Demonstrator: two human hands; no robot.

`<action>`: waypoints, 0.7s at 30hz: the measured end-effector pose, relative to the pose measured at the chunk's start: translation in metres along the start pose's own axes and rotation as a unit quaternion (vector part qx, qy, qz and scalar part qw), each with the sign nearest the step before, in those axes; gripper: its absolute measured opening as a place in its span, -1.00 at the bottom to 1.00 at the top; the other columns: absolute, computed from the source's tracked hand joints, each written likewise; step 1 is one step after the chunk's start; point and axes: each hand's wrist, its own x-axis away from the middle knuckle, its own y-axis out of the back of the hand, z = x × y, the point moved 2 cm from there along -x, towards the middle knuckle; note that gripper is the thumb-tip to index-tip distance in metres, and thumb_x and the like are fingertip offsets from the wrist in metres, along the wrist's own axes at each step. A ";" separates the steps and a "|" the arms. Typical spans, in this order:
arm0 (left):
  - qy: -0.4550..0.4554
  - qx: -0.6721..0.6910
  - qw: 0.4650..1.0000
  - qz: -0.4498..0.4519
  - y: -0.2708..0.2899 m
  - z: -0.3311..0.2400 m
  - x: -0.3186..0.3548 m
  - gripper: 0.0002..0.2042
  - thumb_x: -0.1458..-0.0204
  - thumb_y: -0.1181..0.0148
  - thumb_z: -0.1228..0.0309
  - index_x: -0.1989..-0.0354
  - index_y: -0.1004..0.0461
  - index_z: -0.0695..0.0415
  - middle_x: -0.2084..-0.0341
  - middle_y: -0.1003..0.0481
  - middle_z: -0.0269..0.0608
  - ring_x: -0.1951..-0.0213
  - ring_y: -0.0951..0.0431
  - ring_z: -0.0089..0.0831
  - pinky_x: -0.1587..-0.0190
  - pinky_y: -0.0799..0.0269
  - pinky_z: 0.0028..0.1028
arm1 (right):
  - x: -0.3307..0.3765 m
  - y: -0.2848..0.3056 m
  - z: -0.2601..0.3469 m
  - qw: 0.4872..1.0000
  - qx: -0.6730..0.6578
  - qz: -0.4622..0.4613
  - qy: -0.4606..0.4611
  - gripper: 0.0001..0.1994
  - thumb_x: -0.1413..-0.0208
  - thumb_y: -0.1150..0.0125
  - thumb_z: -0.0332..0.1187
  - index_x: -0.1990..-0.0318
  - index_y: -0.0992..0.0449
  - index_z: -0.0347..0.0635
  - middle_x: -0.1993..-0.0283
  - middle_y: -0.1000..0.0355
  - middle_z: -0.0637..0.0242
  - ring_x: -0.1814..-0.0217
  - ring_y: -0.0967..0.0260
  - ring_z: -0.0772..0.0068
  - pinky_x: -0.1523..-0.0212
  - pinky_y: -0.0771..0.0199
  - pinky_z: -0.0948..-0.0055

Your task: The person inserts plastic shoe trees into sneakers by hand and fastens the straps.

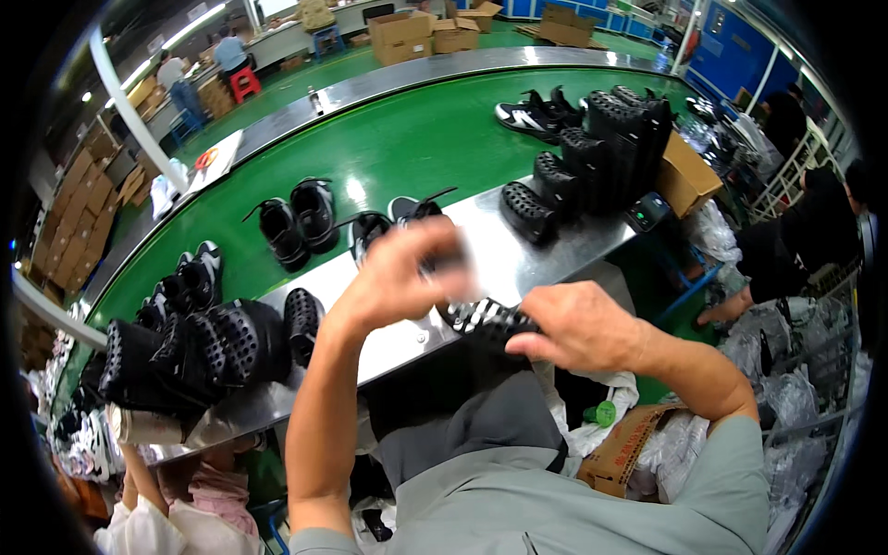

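Shoe pairs on the conveyor belt, sole stacks left and sole stacks right along its near edge, boxes behind it

Glossy green belt, brushed-metal ledge, studded rubber sole

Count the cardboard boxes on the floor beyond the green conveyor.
4 cardboard boxes: one, one right of it, one behind, one far right. Others may be hidden.

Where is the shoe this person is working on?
In the head view, the black-and-white shoe sits centre, on the steel ledge, gripped by the right hand.
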 end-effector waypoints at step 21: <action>0.030 -0.218 0.970 -0.106 -0.008 0.083 -0.111 -0.83 0.14 -0.24 0.46 0.42 -0.60 0.32 0.51 -0.55 0.23 0.37 -0.60 0.06 0.23 -0.48 -0.13 | -0.123 -0.056 -0.067 0.961 0.191 0.080 -0.184 -0.75 -0.15 -0.24 -0.22 0.30 -0.67 -0.24 0.22 -0.63 0.04 0.11 -0.62 0.02 0.07 -0.61 0.12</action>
